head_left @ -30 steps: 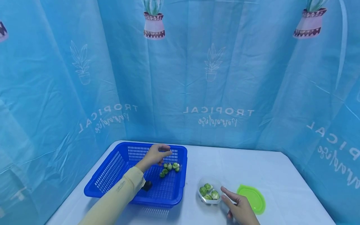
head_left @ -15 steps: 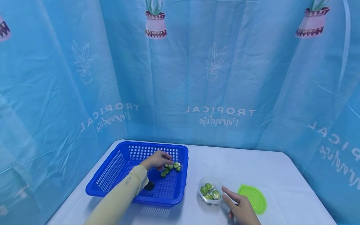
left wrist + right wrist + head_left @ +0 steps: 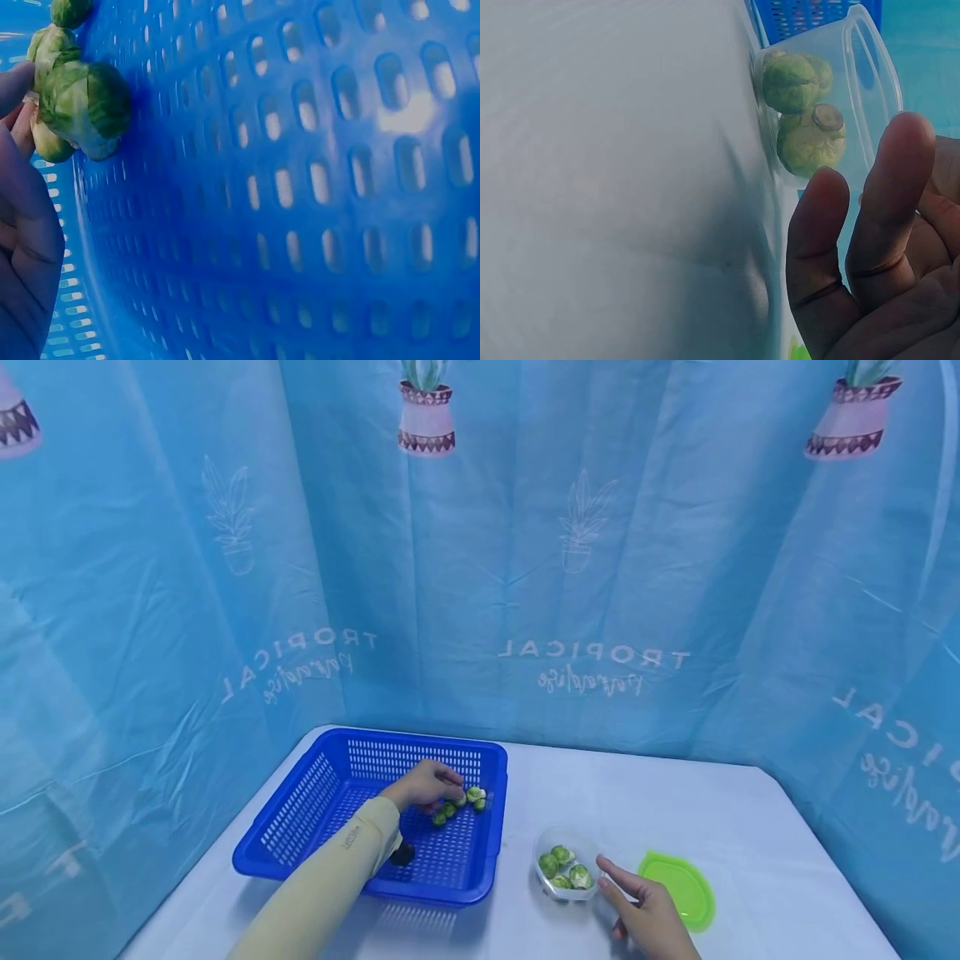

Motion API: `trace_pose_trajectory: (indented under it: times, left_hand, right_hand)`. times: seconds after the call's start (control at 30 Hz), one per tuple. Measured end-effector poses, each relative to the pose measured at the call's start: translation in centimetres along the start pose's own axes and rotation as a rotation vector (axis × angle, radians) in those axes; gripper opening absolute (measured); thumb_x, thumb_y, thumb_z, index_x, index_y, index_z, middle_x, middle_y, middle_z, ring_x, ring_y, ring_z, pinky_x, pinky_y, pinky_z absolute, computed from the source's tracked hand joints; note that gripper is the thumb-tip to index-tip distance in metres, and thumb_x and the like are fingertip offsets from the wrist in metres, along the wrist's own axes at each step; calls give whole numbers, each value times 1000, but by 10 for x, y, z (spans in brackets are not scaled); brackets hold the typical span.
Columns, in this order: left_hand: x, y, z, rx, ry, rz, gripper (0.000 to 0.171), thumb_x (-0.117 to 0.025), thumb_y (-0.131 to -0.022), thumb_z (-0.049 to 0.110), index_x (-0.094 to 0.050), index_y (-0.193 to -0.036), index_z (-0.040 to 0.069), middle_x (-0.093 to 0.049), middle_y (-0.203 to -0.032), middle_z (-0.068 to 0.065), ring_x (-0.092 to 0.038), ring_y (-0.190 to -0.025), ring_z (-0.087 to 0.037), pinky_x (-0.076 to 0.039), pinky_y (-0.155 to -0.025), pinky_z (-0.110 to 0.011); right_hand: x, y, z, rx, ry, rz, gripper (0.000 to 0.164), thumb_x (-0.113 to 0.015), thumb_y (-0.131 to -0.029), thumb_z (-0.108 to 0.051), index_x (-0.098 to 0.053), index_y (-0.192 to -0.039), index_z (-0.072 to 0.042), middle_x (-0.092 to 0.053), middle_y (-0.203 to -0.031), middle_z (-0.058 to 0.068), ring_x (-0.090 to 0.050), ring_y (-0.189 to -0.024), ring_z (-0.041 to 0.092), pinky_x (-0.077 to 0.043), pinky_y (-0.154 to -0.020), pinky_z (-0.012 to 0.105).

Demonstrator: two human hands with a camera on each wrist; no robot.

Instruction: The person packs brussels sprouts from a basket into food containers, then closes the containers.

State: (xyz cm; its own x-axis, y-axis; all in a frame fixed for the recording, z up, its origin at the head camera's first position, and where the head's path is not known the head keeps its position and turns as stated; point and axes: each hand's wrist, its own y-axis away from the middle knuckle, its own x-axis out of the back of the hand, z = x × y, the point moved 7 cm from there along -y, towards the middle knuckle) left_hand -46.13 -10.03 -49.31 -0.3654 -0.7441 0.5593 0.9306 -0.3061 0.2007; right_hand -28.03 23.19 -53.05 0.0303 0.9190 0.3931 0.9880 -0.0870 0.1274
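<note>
My left hand reaches into the blue plastic basket. Thumb and fingers pinch a Brussels sprout in the cluster near the basket's right wall. The left wrist view shows the fingertips at its pale stem end, beside a larger green sprout. My right hand sits at the right side of a clear plastic container, fingers extended and fingertips right at its wall. Several Brussels sprouts lie inside that container.
A bright green lid lies on the white-covered table, to the right of the container and partly behind the right hand. The blue printed curtain encloses the table's back and sides. A dark object shows under the left wrist.
The left hand has lowered onto the Brussels sprouts in the basket, its fingertips closing on one. The right hand has stayed by the container. The whole view has shifted slightly.
</note>
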Motion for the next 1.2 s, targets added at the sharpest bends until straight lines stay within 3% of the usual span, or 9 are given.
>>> trace_pose_trajectory:
  times: [0.4, 0.67, 0.87, 1.2]
  left_hand:
    - [1, -3, 7, -26, -21, 30, 32, -69, -86, 18, -65, -114, 5, -72, -100, -8, -45, -46, -10, -47, -49, -28]
    - [7, -2, 14, -54, -34, 41, 34, -69, -86, 24, -65, -116, 8, -72, -102, -3, -43, -41, -11, -53, -56, -42]
    - [12, 2, 25, -108, 29, 58, 37, -69, -86, 27, -64, -119, 9, -71, -107, -4, -45, -43, -14, -48, -47, -32]
    - [19, 10, 38, -103, 125, 111, 39, -73, -82, 31, -65, -116, 13, -71, -110, -3, -46, -44, -13, -46, -45, -28]
  right_hand:
    - [2, -3, 3, -26, 1, 22, 47, -64, -87, -41, -58, -130, -23, -58, -132, 11, -58, -49, 19, -46, -44, 31]
    - [0, -2, 3, -35, 10, 14, 49, -64, -87, -43, -57, -130, -21, -59, -131, 10, -57, -48, 18, -47, -45, 30]
    - [0, -2, 2, -26, 18, 14, 50, -63, -87, -45, -57, -131, -21, -59, -131, 12, -57, -48, 18, -46, -45, 30]
    - [0, -1, 2, -22, 8, 13, 50, -64, -87, -43, -57, -131, -21, -57, -133, 11, -57, -48, 19, -47, -46, 30]
